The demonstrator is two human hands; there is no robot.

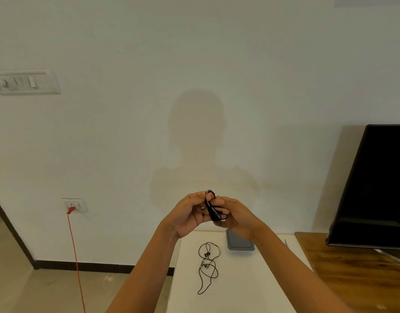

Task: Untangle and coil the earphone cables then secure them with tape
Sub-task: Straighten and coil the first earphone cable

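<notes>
Holding a black earphone bundle (212, 212) up in front of me, well above the white surface (251, 279). Left hand (188, 214) pinches the upper loop, fingers curled round it. Right hand (238, 216) grips the lower end, where a plug seems to stick out, though it is too small to be sure. Step in hand, by my judgement: closing off this coil. Second earphone (208, 265) lies loose and looped on the surface, not yet coiled. Next move calls for one hand clamping the coil while the other finds tape; no roll is visible.
</notes>
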